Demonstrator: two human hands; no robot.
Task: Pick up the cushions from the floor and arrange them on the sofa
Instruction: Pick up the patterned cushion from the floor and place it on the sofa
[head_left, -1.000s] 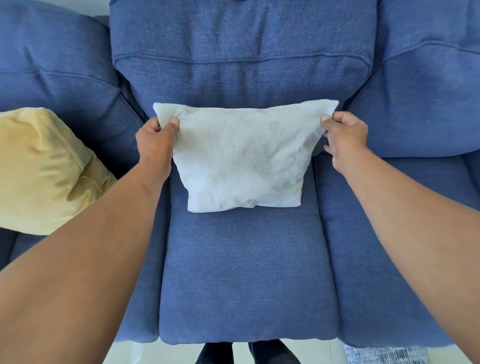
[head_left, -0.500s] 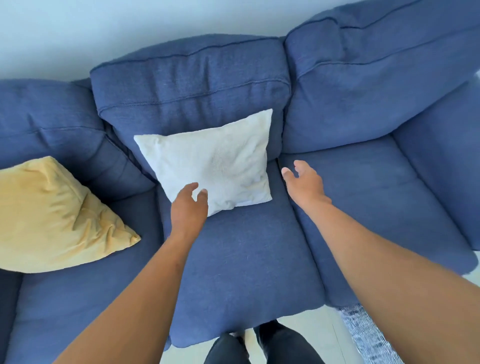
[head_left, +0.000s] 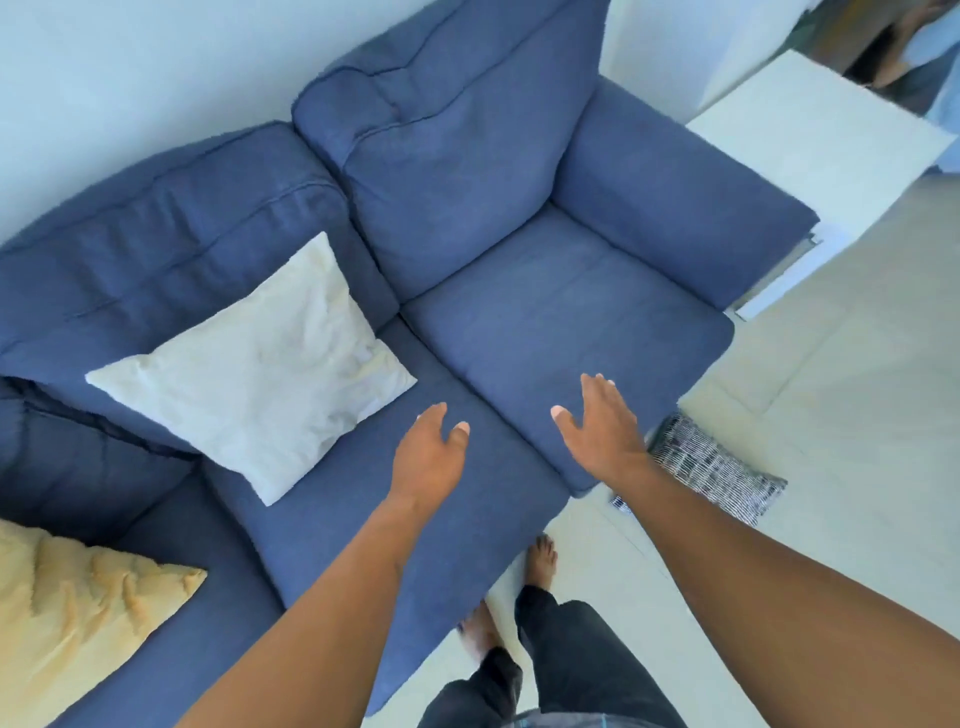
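Observation:
A white cushion leans against the back of the blue sofa on the middle seat. A yellow cushion lies on the left seat at the frame's lower left. On the floor by the sofa's right front corner lies a black-and-white patterned cushion, partly hidden behind my right wrist. My left hand hovers open over the middle seat, right of the white cushion and apart from it. My right hand is open over the right seat's front edge, holding nothing.
The sofa's right armrest stands beside a white side table. Pale tiled floor stretches to the right. My bare feet and dark trousers are at the sofa's front edge.
Both hands let go of the white cushion and drew back from it. My view has swung to the right, bringing the right seat, armrest and the patterned floor cushion into sight.

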